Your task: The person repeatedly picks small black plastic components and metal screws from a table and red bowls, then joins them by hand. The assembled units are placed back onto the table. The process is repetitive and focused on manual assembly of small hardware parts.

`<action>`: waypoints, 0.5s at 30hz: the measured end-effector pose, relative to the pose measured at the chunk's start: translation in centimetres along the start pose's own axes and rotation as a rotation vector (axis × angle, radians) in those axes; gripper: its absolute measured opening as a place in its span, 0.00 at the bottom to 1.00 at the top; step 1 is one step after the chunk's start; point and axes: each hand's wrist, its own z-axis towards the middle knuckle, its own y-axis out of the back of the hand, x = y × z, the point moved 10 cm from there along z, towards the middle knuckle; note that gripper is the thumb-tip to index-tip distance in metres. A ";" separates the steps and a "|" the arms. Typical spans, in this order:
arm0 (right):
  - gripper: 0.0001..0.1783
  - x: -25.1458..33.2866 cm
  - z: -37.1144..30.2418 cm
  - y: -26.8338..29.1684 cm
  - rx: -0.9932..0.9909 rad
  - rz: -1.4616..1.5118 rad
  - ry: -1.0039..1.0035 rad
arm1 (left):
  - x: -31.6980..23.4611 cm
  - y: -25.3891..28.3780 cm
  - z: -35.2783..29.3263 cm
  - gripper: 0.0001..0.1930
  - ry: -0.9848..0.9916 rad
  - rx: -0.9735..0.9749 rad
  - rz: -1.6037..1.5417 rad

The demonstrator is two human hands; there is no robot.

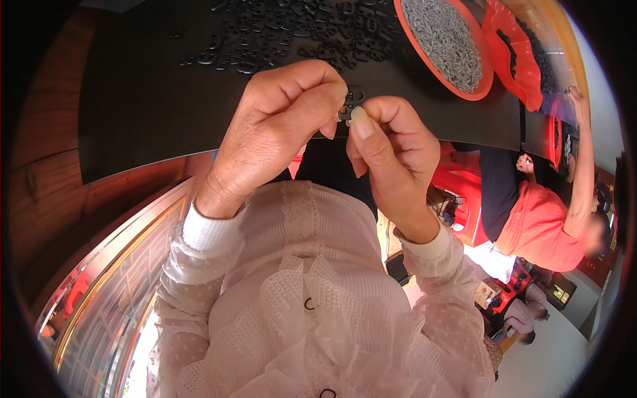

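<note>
Both hands meet just over the near edge of the black tabletop (pixel 146 126). My left hand (pixel 275 113) is closed, with thumb and forefinger pinched on a small black plastic part (pixel 355 95) with holes in it. From the other side my right hand (pixel 398 142) pinches the same part, its thumb lying against the lower end. Fingers cover much of the part, so its full shape does not show. Beyond the hands, many similar loose black plastic parts (pixel 292 30) lie scattered on the tabletop.
A red bowl (pixel 404 21) full of small silver, spring-like pieces stands at the far right. Beside it is a red wavy-rimmed dish (pixel 524 79) with black pieces. A person in a red shirt (pixel 541 225) sits to the right, one arm stretched toward the table.
</note>
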 end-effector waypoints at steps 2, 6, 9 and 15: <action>0.05 -0.1 -0.1 0.1 -0.007 0.001 -0.007 | 0.0 -0.1 0.0 0.09 -0.011 0.000 -0.002; 0.05 0.0 -0.2 0.1 -0.022 -0.003 -0.018 | 0.0 -0.1 0.0 0.09 0.007 -0.004 -0.001; 0.05 -0.2 -0.2 0.3 -0.027 0.018 -0.006 | 0.1 -0.2 0.1 0.08 0.019 0.003 0.001; 0.06 0.0 0.4 0.8 -0.024 -0.011 0.029 | 0.1 -0.5 0.6 0.08 0.021 -0.009 -0.021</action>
